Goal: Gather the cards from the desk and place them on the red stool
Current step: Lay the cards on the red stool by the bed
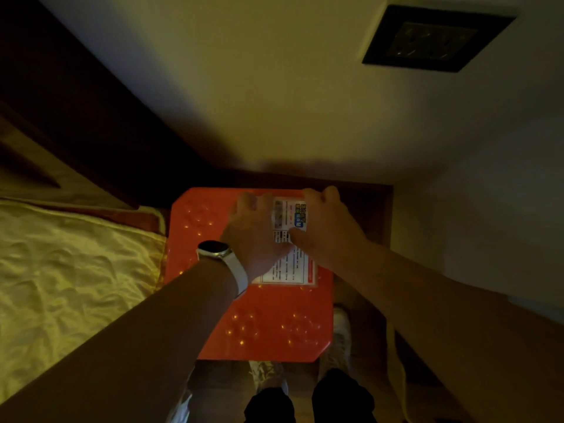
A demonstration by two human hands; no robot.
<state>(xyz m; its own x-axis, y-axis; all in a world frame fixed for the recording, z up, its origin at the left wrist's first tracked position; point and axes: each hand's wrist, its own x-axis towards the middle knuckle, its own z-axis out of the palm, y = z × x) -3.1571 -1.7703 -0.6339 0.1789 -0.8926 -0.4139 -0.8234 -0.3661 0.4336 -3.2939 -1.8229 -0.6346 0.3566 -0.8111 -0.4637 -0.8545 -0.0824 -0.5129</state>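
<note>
The red stool stands below me on the floor, its square seat facing up. A white printed card with a red border lies flat on the seat toward the far right. Above it both hands hold a smaller printed card. My left hand, with a white watch on its wrist, grips the card's left side. My right hand pinches its right side, thumb on the face. The hands hide part of the lower card.
A bed with a yellow quilt runs along the left, right beside the stool. A pale wall with a dark socket plate stands behind. My feet in light shoes are at the stool's near edge.
</note>
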